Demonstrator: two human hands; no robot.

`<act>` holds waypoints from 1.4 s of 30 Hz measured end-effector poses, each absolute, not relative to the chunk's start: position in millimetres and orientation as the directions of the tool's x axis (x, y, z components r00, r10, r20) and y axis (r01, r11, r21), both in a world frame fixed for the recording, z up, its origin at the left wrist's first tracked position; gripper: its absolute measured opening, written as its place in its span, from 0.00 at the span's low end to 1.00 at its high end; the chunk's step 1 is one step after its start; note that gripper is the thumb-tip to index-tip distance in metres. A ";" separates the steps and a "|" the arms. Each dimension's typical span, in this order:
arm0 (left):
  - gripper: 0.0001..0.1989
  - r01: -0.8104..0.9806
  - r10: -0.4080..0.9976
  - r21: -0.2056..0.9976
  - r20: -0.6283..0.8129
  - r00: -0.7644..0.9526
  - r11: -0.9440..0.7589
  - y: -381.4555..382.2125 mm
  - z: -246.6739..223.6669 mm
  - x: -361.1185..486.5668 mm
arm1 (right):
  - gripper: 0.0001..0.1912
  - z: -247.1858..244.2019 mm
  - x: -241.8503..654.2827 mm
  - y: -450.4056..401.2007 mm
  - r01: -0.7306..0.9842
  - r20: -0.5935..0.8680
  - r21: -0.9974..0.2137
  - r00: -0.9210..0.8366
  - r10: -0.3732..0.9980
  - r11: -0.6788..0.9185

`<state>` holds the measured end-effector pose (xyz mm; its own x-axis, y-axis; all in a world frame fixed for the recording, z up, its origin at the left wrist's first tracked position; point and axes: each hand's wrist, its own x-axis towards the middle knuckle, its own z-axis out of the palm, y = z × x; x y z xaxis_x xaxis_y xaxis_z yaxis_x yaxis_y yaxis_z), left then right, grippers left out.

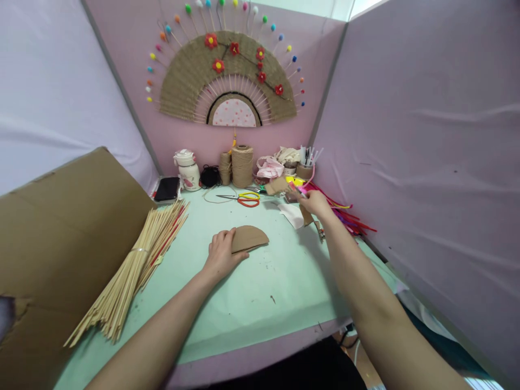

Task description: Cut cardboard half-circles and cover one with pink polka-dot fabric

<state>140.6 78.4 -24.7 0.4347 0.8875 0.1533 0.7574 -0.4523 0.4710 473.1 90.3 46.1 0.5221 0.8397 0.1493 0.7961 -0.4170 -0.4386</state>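
A brown cardboard half-disc (249,239) lies on the green table, round edge away from me. My left hand (223,252) grips its left end, thumb along the straight edge and fingers on top. Farther off at the right, my right hand (314,203) has its fingers closed at a small pinkish item that is too small to name, among cardboard scraps (278,186) and a white paper piece (291,215). Scissors (246,198) with yellow and red handles lie between the hands, near the back.
Bundled wooden sticks (140,252) and a large cardboard sheet (73,227) are at the left. Twine spools (242,167), a white bottle (188,170) and a phone (167,189) stand or lie at the back. Colourful pipe cleaners (349,218) lie right; a decorated fan (182,81) hangs behind.
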 end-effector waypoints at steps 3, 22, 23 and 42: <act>0.37 0.767 0.891 0.464 0.135 0.433 -0.443 78.4 -23.1 141.3 | 0.12 71.8 485.2 91.2 0.773 0.229 -0.507 0.546 0.806 -0.380; 0.36 0.778 0.871 0.397 0.160 0.464 -0.487 84.1 -27.3 140.6 | 0.08 94.2 540.5 108.6 0.860 0.089 -0.379 0.400 0.912 -0.341; 0.36 0.775 0.868 0.395 0.169 0.467 -0.493 84.3 -27.9 140.2 | 0.08 87.9 544.7 107.9 0.875 0.053 -0.341 0.383 0.922 -0.344; 0.34 0.748 0.846 0.396 0.216 0.488 -0.533 88.3 -40.4 132.1 | 0.22 58.8 578.1 148.0 0.986 -0.078 -0.114 0.112 0.991 -0.120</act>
